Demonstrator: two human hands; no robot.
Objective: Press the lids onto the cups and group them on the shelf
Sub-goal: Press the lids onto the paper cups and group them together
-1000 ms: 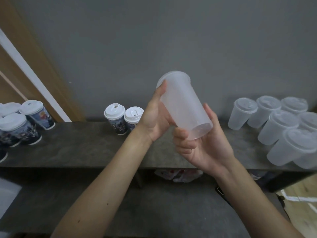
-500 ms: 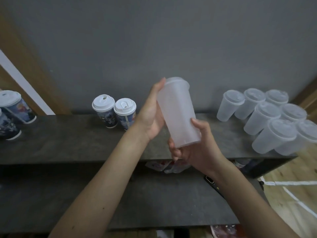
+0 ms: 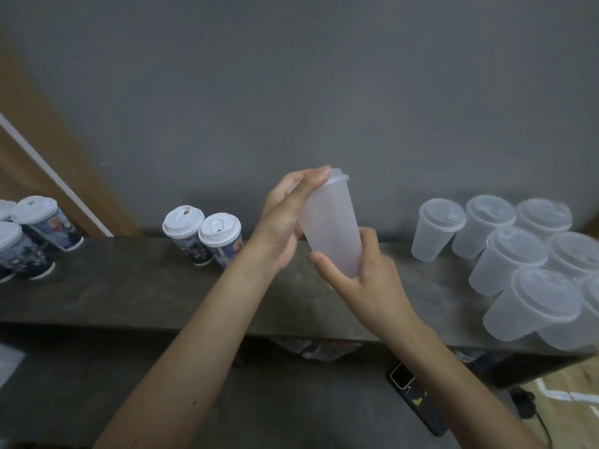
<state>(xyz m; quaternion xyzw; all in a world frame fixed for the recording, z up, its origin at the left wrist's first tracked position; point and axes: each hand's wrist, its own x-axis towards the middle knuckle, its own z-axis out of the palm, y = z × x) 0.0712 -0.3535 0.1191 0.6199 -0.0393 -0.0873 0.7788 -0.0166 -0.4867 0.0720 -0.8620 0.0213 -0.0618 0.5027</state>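
Head view: a plain grey wall [image 3: 324, 92] stands behind a long dark stone-look shelf [image 3: 129, 286]. At the shelf's right end stands a cluster of frosted plastic lidded cups [image 3: 505, 260], touching one another. At the far left are printed paper cups with white lids [image 3: 35, 228], and a pair of the same printed cups [image 3: 194, 241] stands nearer the middle. Above the shelf, a tall frosted plastic cup [image 3: 334, 228] is held tilted, with its clear domed lid [image 3: 337, 176] on top. The right hand [image 3: 366, 280] wraps its base. The left hand [image 3: 285, 222] lies along its upper side, uncurled, one digit at the lid's rim.
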